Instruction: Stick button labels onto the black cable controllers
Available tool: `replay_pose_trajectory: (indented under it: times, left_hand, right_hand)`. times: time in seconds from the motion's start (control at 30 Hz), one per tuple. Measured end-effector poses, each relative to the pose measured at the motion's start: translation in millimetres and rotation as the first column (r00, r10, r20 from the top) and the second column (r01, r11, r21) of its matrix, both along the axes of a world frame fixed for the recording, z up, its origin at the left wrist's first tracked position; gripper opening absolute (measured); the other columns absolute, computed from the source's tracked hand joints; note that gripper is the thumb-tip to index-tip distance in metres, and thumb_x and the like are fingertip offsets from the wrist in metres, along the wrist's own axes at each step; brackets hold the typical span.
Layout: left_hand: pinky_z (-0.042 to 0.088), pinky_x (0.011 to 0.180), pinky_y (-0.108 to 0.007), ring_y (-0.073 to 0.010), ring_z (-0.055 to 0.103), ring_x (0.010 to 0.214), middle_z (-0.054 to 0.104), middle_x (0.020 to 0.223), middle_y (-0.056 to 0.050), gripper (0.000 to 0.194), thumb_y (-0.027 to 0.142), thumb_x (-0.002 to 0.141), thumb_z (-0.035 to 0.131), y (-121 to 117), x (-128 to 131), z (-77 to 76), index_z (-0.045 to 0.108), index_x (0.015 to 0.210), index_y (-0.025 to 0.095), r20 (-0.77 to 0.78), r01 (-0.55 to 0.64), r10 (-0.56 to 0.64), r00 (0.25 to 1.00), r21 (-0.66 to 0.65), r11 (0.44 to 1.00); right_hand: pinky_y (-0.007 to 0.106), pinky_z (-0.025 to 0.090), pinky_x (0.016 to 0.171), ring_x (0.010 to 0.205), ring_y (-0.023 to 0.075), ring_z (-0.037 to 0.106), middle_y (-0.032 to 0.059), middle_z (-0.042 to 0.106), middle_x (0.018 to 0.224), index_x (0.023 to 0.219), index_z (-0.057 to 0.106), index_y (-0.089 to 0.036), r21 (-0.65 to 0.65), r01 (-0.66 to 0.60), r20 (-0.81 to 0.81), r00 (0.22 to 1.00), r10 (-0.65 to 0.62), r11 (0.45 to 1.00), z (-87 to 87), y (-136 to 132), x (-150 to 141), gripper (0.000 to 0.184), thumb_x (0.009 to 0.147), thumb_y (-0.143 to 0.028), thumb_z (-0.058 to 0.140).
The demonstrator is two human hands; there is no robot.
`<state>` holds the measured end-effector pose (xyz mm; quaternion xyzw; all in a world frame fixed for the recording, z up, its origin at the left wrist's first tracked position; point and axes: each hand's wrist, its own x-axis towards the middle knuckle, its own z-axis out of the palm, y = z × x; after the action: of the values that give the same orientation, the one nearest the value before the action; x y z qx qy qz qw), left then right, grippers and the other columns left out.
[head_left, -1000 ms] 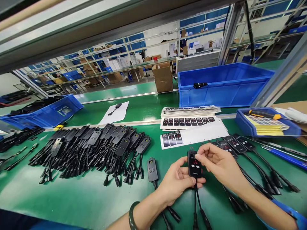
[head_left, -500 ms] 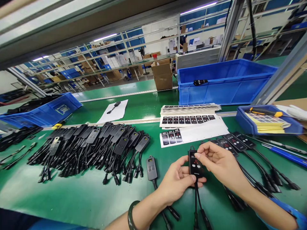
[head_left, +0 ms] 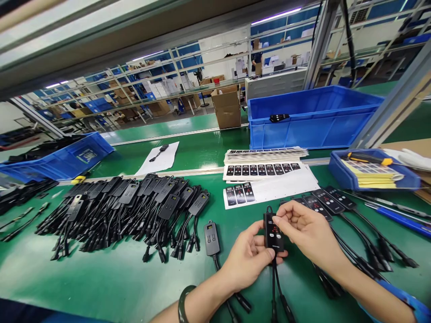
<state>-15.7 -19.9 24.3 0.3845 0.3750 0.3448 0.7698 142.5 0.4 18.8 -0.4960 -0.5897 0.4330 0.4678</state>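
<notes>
A black controller [head_left: 274, 241] with two cables is held upright by my left hand [head_left: 247, 260], its thumb on the lower front and fingers behind. A dark label with red marks and pale buttons covers the controller's face. My right hand [head_left: 310, 231] is closed at the upper right edge, thumb pressed on the label and fingers curled. Left of my hands lies another controller [head_left: 212, 240] with a bare face and a small yellow display. Several labelled controllers [head_left: 328, 202] lie under and beyond my right hand. A label sheet [head_left: 272, 190] with a few labels left lies just behind.
Many unlabelled controllers [head_left: 166, 193] are piled at left. More label sheets [head_left: 266, 158] are stacked behind. A large blue bin [head_left: 310, 130] stands at back right, a small blue tray [head_left: 340, 172] with a yellow-black cutter [head_left: 368, 158] nearer. Pens [head_left: 402, 218] lie at right.
The view has shifted slightly. My right thumb stays against the upper part of the controller's label, and my left hand keeps its hold; little else differs.
</notes>
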Motion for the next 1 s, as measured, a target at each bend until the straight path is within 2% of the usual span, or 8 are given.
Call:
replay_pose_trajectory:
  times: [0.3, 0.5, 0.63, 0.73, 0.8, 0.87, 0.93, 1.0]
  left_hand:
    - [0.053, 0.07, -0.019, -0.0222, 0.065, 0.083, 0.061, 0.085, -0.01, 0.063, 0.037, 0.065, 0.078, -0.9, -0.4, -1.6, 0.046, 0.114, 0.015, 0.01, 0.0, 0.0, 1.0, 0.015, 1.0]
    - [0.056, 0.068, -0.023, -0.0258, 0.065, 0.081, 0.062, 0.093, -0.016, 0.048, 0.031, 0.068, 0.067, 2.1, -4.6, -0.8, 0.047, 0.108, 0.014, 0.04, 0.004, -0.003, 0.999, -0.026, 1.0]
    - [0.057, 0.062, -0.026, -0.0253, 0.065, 0.075, 0.062, 0.092, -0.016, 0.042, 0.047, 0.078, 0.051, 6.5, -8.2, 0.8, 0.049, 0.104, 0.014, 0.072, -0.055, 0.058, 0.996, -0.047, 0.997]
    - [0.054, 0.055, -0.021, -0.0237, 0.065, 0.073, 0.062, 0.089, -0.014, 0.039, 0.048, 0.08, 0.049, 9.6, -10.3, 0.4, 0.05, 0.103, 0.016, 0.086, -0.097, 0.099, 0.991, -0.028, 0.995]
    - [0.052, 0.052, -0.019, -0.0224, 0.065, 0.071, 0.061, 0.086, -0.012, 0.036, 0.045, 0.081, 0.05, 10.7, -10.9, -0.7, 0.05, 0.102, 0.017, 0.079, -0.122, 0.123, 0.989, -0.019, 0.992]
    - [0.053, 0.053, -0.019, -0.0207, 0.065, 0.07, 0.061, 0.084, -0.01, 0.034, 0.043, 0.081, 0.051, 10.7, -10.4, -1.9, 0.049, 0.104, 0.018, 0.06, -0.149, 0.149, 0.987, 0.0, 0.989]
    - [0.054, 0.054, -0.019, -0.0193, 0.064, 0.068, 0.061, 0.083, -0.009, 0.036, 0.043, 0.081, 0.052, 10.1, -9.1, -3.4, 0.047, 0.108, 0.02, 0.04, -0.163, 0.161, 0.986, 0.039, 0.986]
    - [0.053, 0.053, -0.018, -0.0189, 0.064, 0.066, 0.061, 0.082, -0.009, 0.039, 0.043, 0.081, 0.053, 9.3, -7.3, -5.5, 0.043, 0.11, 0.02, 0.016, -0.153, 0.152, 0.988, 0.077, 0.985]
  right_hand:
    - [0.022, 0.048, 0.055, 0.063, 0.0134, 0.055, 0.0024, 0.056, 0.069, 0.082, 0.056, -0.017, 0.012, 0.032, 0.027, 0.999, -0.032, 0.999, -7.5, 0.4, -0.1, 0.023, 0.08, -0.04, 0.062]
    - [0.021, 0.046, 0.046, 0.056, 0.0104, 0.048, -0.0014, 0.045, 0.074, 0.11, 0.048, -0.022, -0.011, 0.013, 0.099, 0.995, -0.012, 1.0, -15.3, 3.9, 0.1, 0.038, 0.081, -0.045, 0.06]
    - [0.023, 0.048, 0.053, 0.07, 0.014, 0.052, 0.0032, 0.049, 0.091, 0.131, 0.038, -0.025, -0.007, -0.118, 0.191, 0.974, 0.118, 0.993, -16.2, 2.6, -5.2, 0.063, 0.076, -0.039, 0.065]
    - [0.027, 0.051, 0.063, 0.083, 0.0183, 0.053, 0.0072, 0.049, 0.112, 0.143, 0.023, -0.027, -0.041, -0.207, 0.28, 0.937, 0.21, 0.978, -17.4, -1.2, -9.2, 0.093, 0.065, -0.035, 0.074]
    - [0.031, 0.05, 0.075, 0.092, 0.0204, 0.053, 0.0077, 0.048, 0.12, 0.146, 0.016, -0.026, -0.052, -0.267, 0.28, 0.921, 0.27, 0.962, -18.2, -2.9, -10.0, 0.105, 0.061, -0.033, 0.077]
    - [0.033, 0.049, 0.081, 0.091, 0.0194, 0.054, 0.0071, 0.05, 0.118, 0.147, 0.014, -0.025, -0.059, -0.306, 0.223, 0.924, 0.311, 0.95, -19.0, -3.2, -9.4, 0.096, 0.07, -0.038, 0.07]
    - [0.034, 0.048, 0.083, 0.088, 0.0176, 0.056, 0.0067, 0.053, 0.114, 0.146, 0.019, -0.023, -0.06, -0.296, 0.173, 0.937, 0.302, 0.953, -20.2, -2.3, -8.5, 0.073, 0.084, -0.044, 0.052]
    - [0.034, 0.046, 0.083, 0.086, 0.0169, 0.057, 0.0062, 0.056, 0.107, 0.143, 0.026, -0.022, -0.028, -0.262, 0.18, 0.948, 0.263, 0.965, -21.8, -1.2, -8.5, 0.057, 0.092, -0.044, 0.038]
